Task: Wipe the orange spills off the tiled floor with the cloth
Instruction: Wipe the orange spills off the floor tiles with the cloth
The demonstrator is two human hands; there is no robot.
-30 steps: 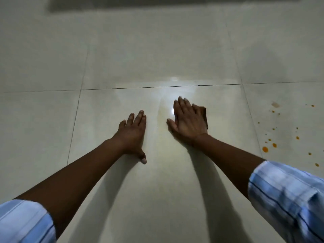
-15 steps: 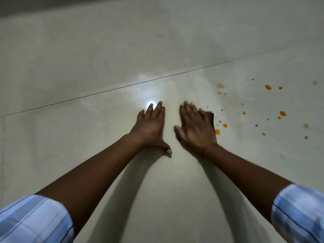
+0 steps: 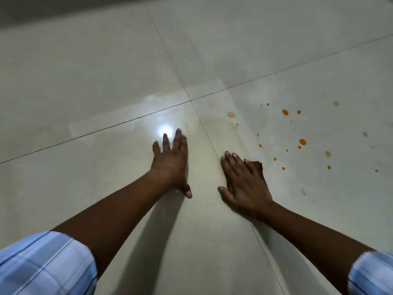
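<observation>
Hands lie wider apart than half a second ago. The right hand, fingers straight and together, presses the dark brown cloth on the pale glossy tiled floor. The left hand, fingers slightly spread, props beside it. The small orange spills lie just right of the cloth, so wiping seems unfinished and the next sweep should go there. No container shows.

we see two bare forearms; each rolled sleeve, left sleeve at 7 o'clock, right sleeve at 4 o'clock, is light blue with darker check lines.
</observation>
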